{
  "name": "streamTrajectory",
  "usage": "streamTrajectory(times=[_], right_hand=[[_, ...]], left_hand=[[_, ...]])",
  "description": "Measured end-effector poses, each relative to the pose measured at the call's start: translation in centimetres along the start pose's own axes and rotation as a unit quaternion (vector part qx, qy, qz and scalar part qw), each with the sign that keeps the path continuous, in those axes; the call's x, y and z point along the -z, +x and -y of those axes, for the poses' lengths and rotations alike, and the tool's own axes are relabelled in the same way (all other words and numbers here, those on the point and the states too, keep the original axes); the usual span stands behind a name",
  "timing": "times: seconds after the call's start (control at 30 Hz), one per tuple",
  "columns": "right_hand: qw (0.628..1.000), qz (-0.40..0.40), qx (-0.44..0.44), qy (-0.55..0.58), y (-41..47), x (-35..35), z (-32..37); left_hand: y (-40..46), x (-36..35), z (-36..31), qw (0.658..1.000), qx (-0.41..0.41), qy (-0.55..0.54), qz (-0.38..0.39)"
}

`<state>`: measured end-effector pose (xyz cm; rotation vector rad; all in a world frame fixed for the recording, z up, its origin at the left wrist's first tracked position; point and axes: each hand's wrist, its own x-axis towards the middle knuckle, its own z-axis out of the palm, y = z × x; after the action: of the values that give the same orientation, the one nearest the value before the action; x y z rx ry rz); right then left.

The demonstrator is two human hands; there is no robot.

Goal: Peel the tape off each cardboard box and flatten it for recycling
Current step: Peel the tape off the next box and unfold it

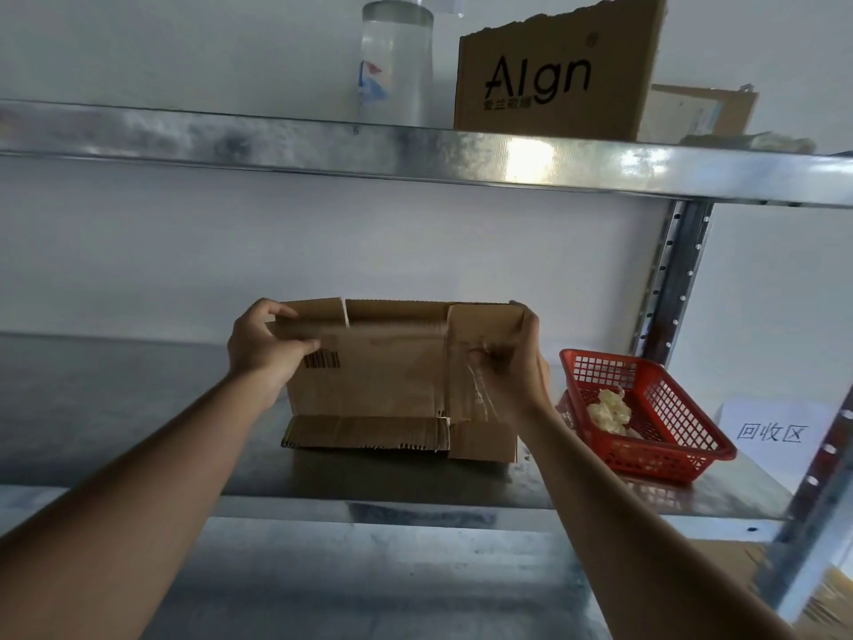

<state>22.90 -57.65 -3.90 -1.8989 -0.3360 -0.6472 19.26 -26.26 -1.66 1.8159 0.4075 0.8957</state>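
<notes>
Head view looks across a metal shelf [138, 408] where a flattened cardboard box [383, 376] stands upright near the middle, its lower flaps folded forward onto the shelf surface toward the front edge. On the left, the left hand [261, 351] grips the box's upper left corner, thumb on the near face just above a printed barcode [321, 360] and fingers curled over the top edge. At the box's right side, the right hand [512, 371] pinches a strip of clear tape [482, 390], which hangs loose and crinkled down the near face of the box's right panel; the fingers [526, 330] are curled round it, the upper ones reaching the top right corner. Just beside the box, toward the shelf's right end, sits a red plastic basket [669, 455] holding a crumpled wad of pale tape [609, 408]. Behind the basket, at the right edge, a white paper sign [775, 431] bears printed characters. On the upper shelf [415, 154] stand a clear plastic bottle [397, 67] and a brown box printed "AIgn" [554, 76], with another cardboard piece [701, 108] behind it at the right.
</notes>
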Motion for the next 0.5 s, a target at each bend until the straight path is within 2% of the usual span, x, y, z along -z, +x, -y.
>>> streamTrajectory(times=[0.1,0.2,0.27,0.3,0.37,0.4,0.5], right_hand=[[0.999,-0.047,-0.013,0.016,0.2,-0.1,-0.3],[0.996,-0.080,-0.019,0.024,0.1,-0.1,-0.2],[0.995,-0.091,-0.027,0.037,0.3,-0.3,0.0],[0.993,-0.096,-0.040,0.052,0.5,-0.4,0.1],[0.989,-0.104,-0.069,0.085,1.1,-0.2,0.3],[0.987,-0.104,-0.079,0.090,1.4,0.0,0.4],[0.988,-0.106,-0.090,0.064,2.1,0.3,0.3]], left_hand=[[0.0,0.1,0.0,0.999,-0.001,-0.055,0.001],[-0.2,0.4,0.2,0.999,-0.010,-0.022,0.020],[-0.5,0.4,0.5,0.997,0.018,0.019,0.072],[-0.7,0.4,0.7,0.991,0.045,0.035,0.121],[-1.2,0.3,1.9,0.966,0.107,0.056,0.231],[-1.4,0.2,2.5,0.957,0.116,0.061,0.260],[-1.4,0.1,3.9,0.963,0.062,0.098,0.245]])
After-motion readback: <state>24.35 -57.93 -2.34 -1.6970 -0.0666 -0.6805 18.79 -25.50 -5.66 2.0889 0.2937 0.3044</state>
